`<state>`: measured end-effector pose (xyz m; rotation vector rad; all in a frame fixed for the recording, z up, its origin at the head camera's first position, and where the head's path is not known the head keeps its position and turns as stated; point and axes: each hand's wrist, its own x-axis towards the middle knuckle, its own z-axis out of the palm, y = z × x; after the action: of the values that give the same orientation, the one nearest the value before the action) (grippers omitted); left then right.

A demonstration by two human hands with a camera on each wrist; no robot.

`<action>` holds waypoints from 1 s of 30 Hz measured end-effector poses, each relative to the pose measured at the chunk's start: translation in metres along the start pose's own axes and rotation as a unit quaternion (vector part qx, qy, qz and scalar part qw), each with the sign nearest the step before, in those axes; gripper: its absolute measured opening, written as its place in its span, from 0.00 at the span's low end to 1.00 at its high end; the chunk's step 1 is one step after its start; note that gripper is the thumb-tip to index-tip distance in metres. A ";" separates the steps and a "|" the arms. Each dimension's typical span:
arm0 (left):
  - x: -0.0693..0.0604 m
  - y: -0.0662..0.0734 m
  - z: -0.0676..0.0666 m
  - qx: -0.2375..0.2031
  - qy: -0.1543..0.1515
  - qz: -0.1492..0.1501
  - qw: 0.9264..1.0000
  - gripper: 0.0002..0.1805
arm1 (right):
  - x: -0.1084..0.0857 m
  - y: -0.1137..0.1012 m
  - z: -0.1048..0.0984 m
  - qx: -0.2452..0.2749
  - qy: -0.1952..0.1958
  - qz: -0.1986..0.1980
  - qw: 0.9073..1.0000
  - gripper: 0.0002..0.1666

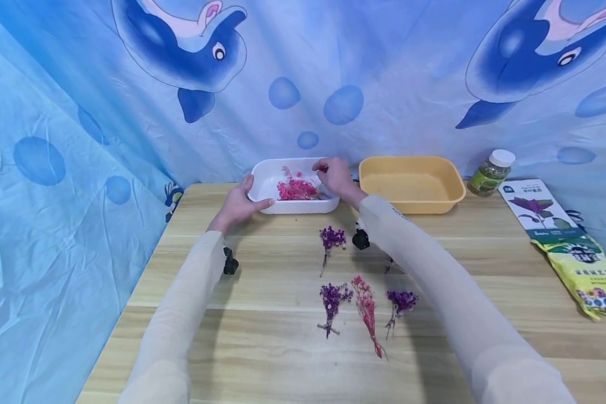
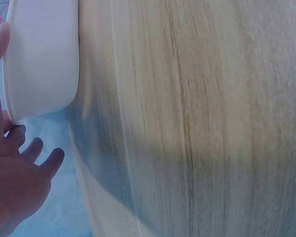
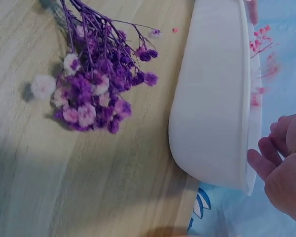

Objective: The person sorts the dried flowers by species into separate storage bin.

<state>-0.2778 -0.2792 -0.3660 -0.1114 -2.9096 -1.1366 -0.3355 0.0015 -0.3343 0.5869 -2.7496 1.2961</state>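
Note:
A white plastic basin (image 1: pixel 294 207) stands at the table's back edge with a bunch of pink dried flowers (image 1: pixel 298 189) in it. My left hand (image 1: pixel 236 205) grips the basin's left end, thumb at the front rim; its other fingers bend loosely in the left wrist view. Over the basin's right end hovers my right hand (image 1: pixel 335 177), fingers bent, thumb side hidden in the right wrist view; whether they pinch anything cannot be made out. Blurred pink bits show above the far rim there. Purple dried flowers (image 3: pixel 91 84) lie in front of the basin.
Nearer me lie more purple bunches (image 1: pixel 333 303) (image 1: pixel 401 303) and a pink bunch (image 1: pixel 366 308). Right of the white basin stands a yellow basin (image 1: pixel 411 207), then a lidded jar (image 1: pixel 491 173), a leaf-print packet (image 1: pixel 537 207) and a yellow bag (image 1: pixel 583 272). A blue curtain (image 1: pixel 313 56) hangs behind.

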 end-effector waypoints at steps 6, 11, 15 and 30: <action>-0.003 -0.003 0.006 -0.008 -0.012 -0.006 1.000 0.64 | -0.010 0.007 -0.016 0.026 0.016 -0.013 0.999 0.13; 0.000 -0.005 0.005 -0.009 -0.016 -0.002 1.000 0.64 | -0.020 0.009 -0.035 0.030 0.025 -0.004 0.999 0.12; 0.002 -0.004 0.002 -0.008 -0.016 -0.003 1.000 0.63 | -0.032 0.008 -0.050 0.037 0.025 -0.005 0.999 0.12; 0.000 -0.002 -0.002 0.001 -0.013 0.007 1.000 0.63 | -0.134 -0.004 -0.077 0.115 -0.077 0.050 0.989 0.19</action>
<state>-0.2785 -0.2823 -0.3658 -0.1467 -2.9284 -1.1376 -0.2187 0.0998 -0.3083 0.5923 -2.8035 1.6759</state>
